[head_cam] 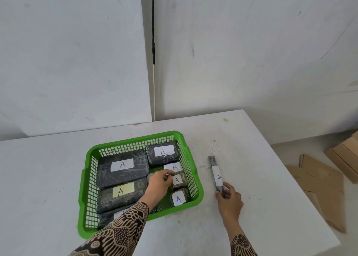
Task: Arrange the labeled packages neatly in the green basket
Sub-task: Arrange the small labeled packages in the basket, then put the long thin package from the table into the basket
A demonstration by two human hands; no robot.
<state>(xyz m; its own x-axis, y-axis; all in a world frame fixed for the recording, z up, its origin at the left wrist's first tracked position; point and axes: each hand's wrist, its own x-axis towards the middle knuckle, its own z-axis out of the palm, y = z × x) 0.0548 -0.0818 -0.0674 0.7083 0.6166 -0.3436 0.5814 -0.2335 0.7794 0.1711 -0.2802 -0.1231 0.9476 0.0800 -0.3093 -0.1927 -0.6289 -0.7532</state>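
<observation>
A green basket [133, 142] sits on the white table and holds several dark wrapped packages with "A" labels: a large one [122, 167], a yellow-labelled one [121, 193], one at the back right [162, 153], and small ones [179, 197] along the right side. My left hand [159, 183] reaches into the basket, fingers closed on a small package [179, 180] in the right column. To the right of the basket, my right hand [229, 198] grips the near end of a long thin labelled package [217, 175] lying on the table.
The white table [251, 139] ends close on the right and at the back by the wall. Flat cardboard pieces [317, 180] lie on the floor to the right. A dark cable [153, 42] hangs down the wall behind the basket.
</observation>
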